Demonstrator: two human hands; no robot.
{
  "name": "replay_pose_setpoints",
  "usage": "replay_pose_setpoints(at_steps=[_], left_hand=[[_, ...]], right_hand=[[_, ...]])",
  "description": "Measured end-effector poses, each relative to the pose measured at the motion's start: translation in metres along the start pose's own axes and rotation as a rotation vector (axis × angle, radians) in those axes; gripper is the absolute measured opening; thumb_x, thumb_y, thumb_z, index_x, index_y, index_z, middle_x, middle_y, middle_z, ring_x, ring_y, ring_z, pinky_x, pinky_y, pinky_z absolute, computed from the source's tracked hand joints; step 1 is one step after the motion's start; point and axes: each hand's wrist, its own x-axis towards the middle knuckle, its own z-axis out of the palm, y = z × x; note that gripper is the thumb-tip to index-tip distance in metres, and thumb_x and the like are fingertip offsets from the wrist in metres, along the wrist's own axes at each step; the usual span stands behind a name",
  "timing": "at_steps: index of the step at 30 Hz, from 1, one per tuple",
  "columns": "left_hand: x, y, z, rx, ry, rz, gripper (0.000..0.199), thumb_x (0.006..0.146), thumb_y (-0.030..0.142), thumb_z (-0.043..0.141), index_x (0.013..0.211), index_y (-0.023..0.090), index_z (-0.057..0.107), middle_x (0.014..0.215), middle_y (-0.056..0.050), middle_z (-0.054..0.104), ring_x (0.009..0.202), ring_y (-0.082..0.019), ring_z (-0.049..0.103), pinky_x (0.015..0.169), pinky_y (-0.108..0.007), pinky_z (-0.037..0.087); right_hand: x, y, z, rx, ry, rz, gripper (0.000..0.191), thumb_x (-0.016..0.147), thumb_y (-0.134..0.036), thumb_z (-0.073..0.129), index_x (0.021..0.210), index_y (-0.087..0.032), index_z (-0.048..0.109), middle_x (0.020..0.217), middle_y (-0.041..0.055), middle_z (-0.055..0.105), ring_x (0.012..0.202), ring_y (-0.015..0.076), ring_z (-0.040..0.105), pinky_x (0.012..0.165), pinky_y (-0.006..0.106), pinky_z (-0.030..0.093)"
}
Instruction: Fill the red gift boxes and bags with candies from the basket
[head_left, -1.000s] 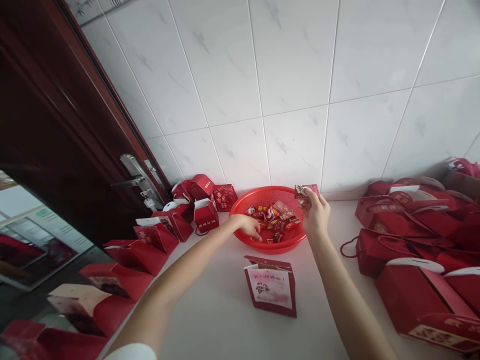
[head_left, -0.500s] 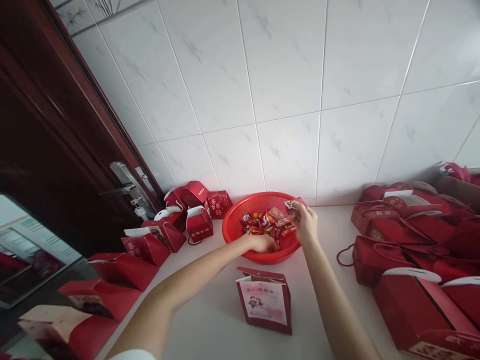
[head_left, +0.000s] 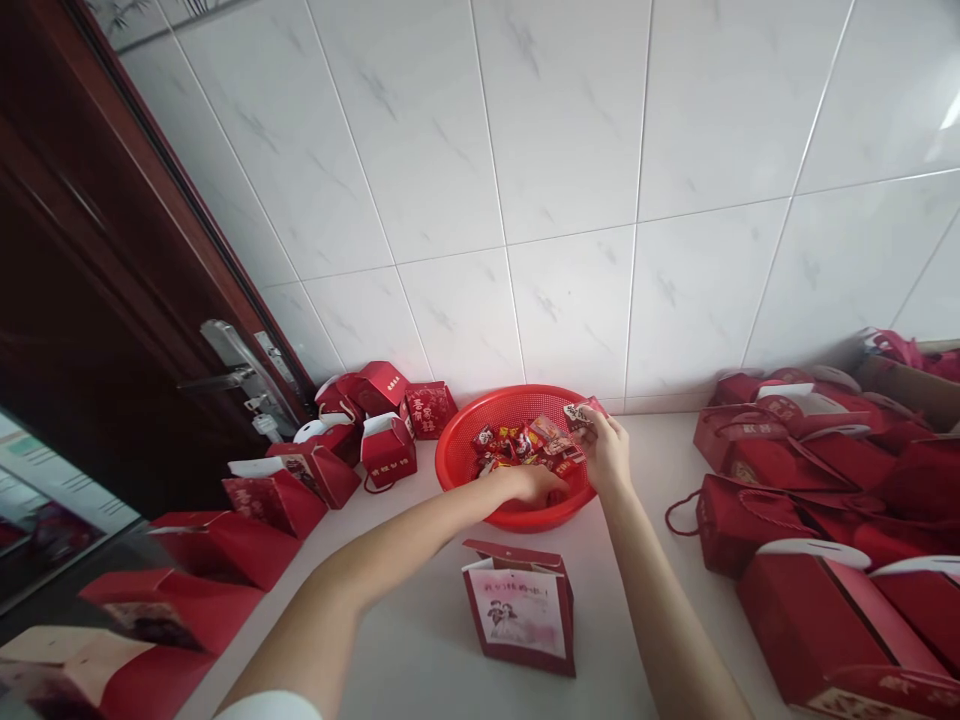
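A red plastic basket (head_left: 459,448) stands against the tiled wall, with wrapped candies (head_left: 529,440) lying in it. My left hand (head_left: 541,484) reaches down into the basket among the candies; its fingertips are partly hidden, and I cannot make out what they hold. Over the basket's right rim, my right hand (head_left: 609,450) is closed on several wrapped candies (head_left: 581,412), their red and white wrappers showing past the fingers. In front of the basket a red gift box (head_left: 521,612) with a pink printed picture stands upright on the white tabletop (head_left: 405,640).
Red gift boxes (head_left: 274,500) line the table's left edge, with more clustered by the wall. Many red boxes with handles (head_left: 817,600) crowd the right side. A cardboard carton (head_left: 911,380) is at the far right. A dark door (head_left: 112,250) with a metal handle stands at left.
My left hand has shifted slightly right within the basket. The right hand stays at the rim with its candies. The whole view has moved a little, so things appear further left.
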Motion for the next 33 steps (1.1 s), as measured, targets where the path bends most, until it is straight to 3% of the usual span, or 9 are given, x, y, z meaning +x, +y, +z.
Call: replay_pose_setpoints(at_steps=[6, 11, 17, 25, 33], left_hand=[[0.000, -0.025, -0.020, 0.115, 0.051, -0.129, 0.049, 0.068, 0.009, 0.068, 0.114, 0.026, 0.068, 0.110, -0.007, 0.073, 0.103, -0.032, 0.067, 0.083, -0.036, 0.050], [-0.003, -0.041, -0.033, 0.090, 0.102, -0.206, 0.060, 0.069, 0.011, 0.068, 0.126, 0.026, 0.061, 0.105, -0.006, 0.072, 0.096, -0.029, 0.069, 0.077, -0.032, 0.050], [-0.010, -0.044, -0.036, 0.036, 0.166, -0.237, 0.093, 0.070, 0.012, 0.067, 0.154, 0.033, 0.034, 0.102, -0.003, 0.072, 0.092, -0.026, 0.071, 0.075, -0.029, 0.050], [-0.005, -0.042, -0.032, 0.043, 0.158, -0.188, 0.073, 0.074, 0.013, 0.064, 0.144, 0.032, 0.051, 0.093, -0.002, 0.073, 0.092, -0.026, 0.071, 0.079, -0.030, 0.050], [0.005, -0.033, -0.020, 0.117, 0.117, -0.156, 0.075, 0.077, 0.025, 0.071, 0.147, 0.033, 0.047, 0.125, -0.010, 0.067, 0.117, -0.036, 0.062, 0.089, -0.037, 0.050]], right_hand=[[0.002, 0.000, -0.001, 0.003, -0.014, -0.013, 0.023, 0.050, -0.032, 0.080, 0.062, -0.018, 0.066, 0.056, -0.0012, 0.064, 0.045, 0.0103, 0.050, 0.044, 0.024, 0.041], [0.003, 0.000, -0.002, 0.012, -0.013, -0.014, 0.024, 0.050, -0.032, 0.082, 0.061, -0.016, 0.068, 0.056, -0.0012, 0.063, 0.046, 0.0092, 0.049, 0.044, 0.023, 0.041], [0.004, 0.002, -0.002, 0.011, -0.011, -0.013, 0.023, 0.051, -0.032, 0.081, 0.062, -0.017, 0.067, 0.056, -0.0015, 0.063, 0.046, 0.0093, 0.050, 0.045, 0.024, 0.041], [0.005, 0.002, -0.003, -0.012, -0.027, -0.011, 0.022, 0.052, -0.031, 0.081, 0.062, -0.017, 0.066, 0.055, -0.0028, 0.061, 0.046, 0.0096, 0.050, 0.046, 0.025, 0.041], [0.000, 0.000, -0.001, -0.013, -0.013, 0.011, 0.024, 0.050, -0.031, 0.082, 0.061, -0.017, 0.066, 0.054, -0.0025, 0.063, 0.045, 0.0088, 0.048, 0.045, 0.023, 0.040]])
